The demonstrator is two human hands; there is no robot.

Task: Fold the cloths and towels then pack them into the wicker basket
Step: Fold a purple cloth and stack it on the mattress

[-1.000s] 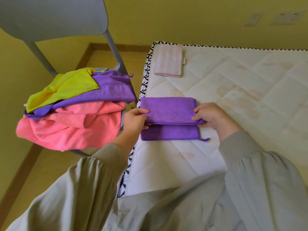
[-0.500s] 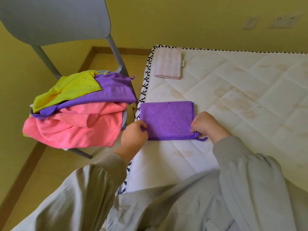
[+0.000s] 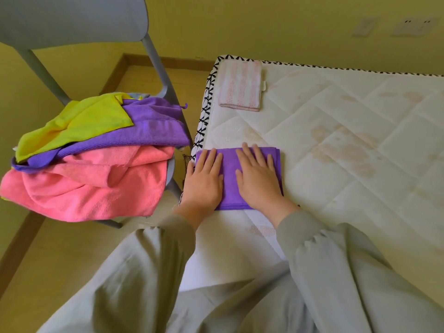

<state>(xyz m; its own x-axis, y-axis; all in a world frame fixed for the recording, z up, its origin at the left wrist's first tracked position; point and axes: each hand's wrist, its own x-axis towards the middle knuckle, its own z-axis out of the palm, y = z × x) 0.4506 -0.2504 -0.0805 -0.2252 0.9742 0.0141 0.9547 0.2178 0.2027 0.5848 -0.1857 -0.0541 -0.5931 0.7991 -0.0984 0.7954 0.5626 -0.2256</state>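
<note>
A folded purple cloth (image 3: 229,164) lies on the white mattress (image 3: 336,140) near its left edge. My left hand (image 3: 204,181) lies flat on the cloth's left half, fingers straight. My right hand (image 3: 258,179) presses flat on its right half. A folded pink striped towel (image 3: 240,85) sits at the mattress's far left corner. Unfolded cloths are heaped on the grey chair to the left: a yellow cloth (image 3: 77,123) on top, a purple towel (image 3: 153,133) under it, a pink towel (image 3: 91,186) at the bottom. No wicker basket is in view.
The grey chair (image 3: 72,18) stands on the wooden floor close to the mattress's left edge. A yellow wall with a switch plate and a socket (image 3: 415,26) runs behind the mattress. My grey sleeves fill the lower part of the view.
The purple cloth's top half came down onto the lower half. Both hands let go of its edges and now lie flat on top of it.
</note>
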